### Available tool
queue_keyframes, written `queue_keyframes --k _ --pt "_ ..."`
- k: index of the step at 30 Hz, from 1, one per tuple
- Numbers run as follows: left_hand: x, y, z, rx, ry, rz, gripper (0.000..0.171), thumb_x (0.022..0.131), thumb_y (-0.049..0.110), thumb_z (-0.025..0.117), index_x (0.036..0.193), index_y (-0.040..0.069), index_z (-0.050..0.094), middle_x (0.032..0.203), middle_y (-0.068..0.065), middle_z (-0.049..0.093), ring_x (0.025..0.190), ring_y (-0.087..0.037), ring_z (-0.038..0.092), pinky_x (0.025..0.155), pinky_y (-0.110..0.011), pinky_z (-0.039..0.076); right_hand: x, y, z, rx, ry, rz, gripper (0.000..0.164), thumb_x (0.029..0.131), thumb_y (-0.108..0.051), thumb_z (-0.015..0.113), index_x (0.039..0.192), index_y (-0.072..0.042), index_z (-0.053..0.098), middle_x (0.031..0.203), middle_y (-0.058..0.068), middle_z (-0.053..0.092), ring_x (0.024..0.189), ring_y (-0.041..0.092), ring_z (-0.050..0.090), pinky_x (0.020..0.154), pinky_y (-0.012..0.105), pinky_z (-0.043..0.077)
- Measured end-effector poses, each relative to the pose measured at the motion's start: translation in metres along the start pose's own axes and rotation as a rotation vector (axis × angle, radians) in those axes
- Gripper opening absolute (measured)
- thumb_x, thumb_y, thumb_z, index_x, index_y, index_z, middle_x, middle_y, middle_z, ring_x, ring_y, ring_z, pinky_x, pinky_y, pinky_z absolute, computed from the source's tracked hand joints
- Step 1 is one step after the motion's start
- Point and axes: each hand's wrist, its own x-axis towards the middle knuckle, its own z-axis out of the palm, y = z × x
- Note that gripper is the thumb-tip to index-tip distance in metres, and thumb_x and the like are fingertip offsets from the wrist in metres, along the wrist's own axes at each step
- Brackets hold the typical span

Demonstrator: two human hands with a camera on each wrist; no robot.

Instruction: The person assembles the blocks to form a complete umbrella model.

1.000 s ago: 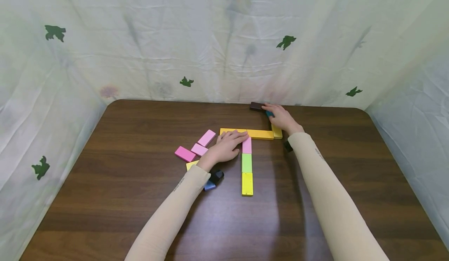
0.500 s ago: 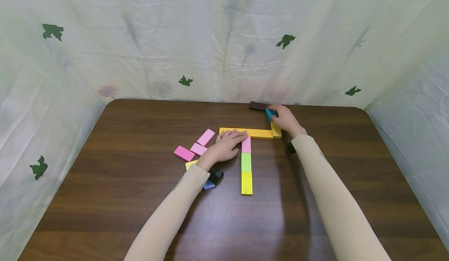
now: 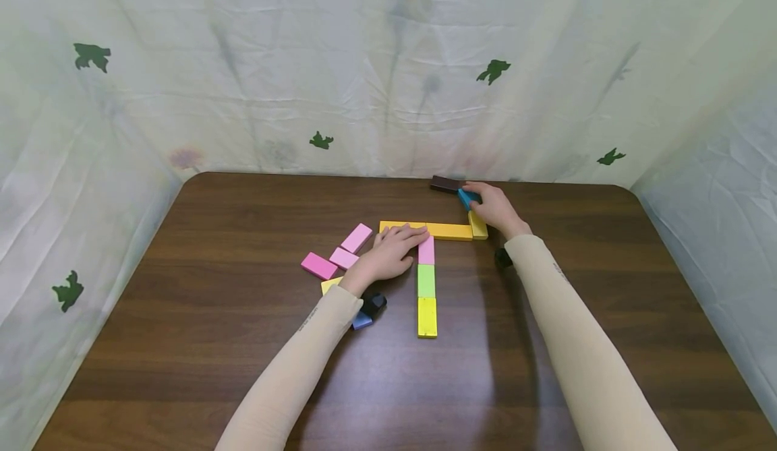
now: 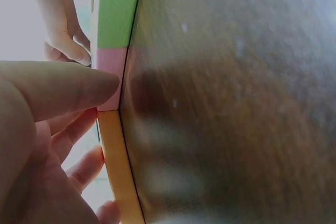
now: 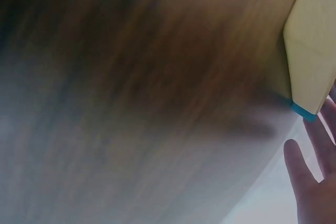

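Flat wooden blocks lie in touching lines on the brown table. My left hand (image 3: 394, 252) rests on the orange row (image 3: 449, 232), its fingers extended; in the left wrist view the thumb lies against the side of the pink block (image 4: 107, 90) and other fingertips touch the orange block (image 4: 118, 156). A green block (image 3: 427, 280) and a yellow one (image 3: 427, 317) continue the line toward me. My right hand (image 3: 494, 208) pinches the blue block (image 3: 466, 198), which meets a tan-yellow block (image 3: 477, 225) at the row's right end. A dark brown block (image 3: 445, 183) touches the blue one's far end.
Left of my left hand lie two light pink blocks (image 3: 356, 237) and a magenta block (image 3: 318, 265). A pale yellow block (image 3: 330, 284) and a blue-violet block (image 3: 362, 320) are partly hidden under my left forearm. A patterned curtain (image 3: 364, 100) hangs behind the table's far edge.
My right hand has drawn back from the dark brown block to the blue block and uncovered more of both. The dark and blue blocks shift very slightly left. My left hand stays put.
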Motion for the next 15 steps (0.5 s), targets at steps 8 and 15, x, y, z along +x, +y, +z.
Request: queue_keyframes --k 8,15 --pt "0.0002 -0.0002 -0.0001 0.005 0.002 -0.003 0.056 0.097 0.011 0.051 0.150 0.018 0.035 0.154 0.000 0.031 0.143 -0.026 0.017 0.110 -0.057 0.010 0.0017 -0.0013 0.0021 0.005 -0.002 -0.013 0.047 0.094 -0.001 0.045 0.141 -0.002 0.045 0.150 0.015 0.034 0.135 0.035 0.031 0.105 0.050 0.031" --pt "0.0005 0.0000 0.0001 -0.001 -0.003 -0.007 0.056 0.096 0.011 0.051 0.150 0.020 0.035 0.154 0.000 0.031 0.143 -0.027 0.017 0.110 -0.058 0.010 0.0070 -0.0044 0.0048 0.003 -0.036 -0.081 0.054 0.092 0.006 0.039 0.145 -0.005 0.041 0.152 0.014 0.032 0.139 0.032 0.025 0.110 0.048 0.024"
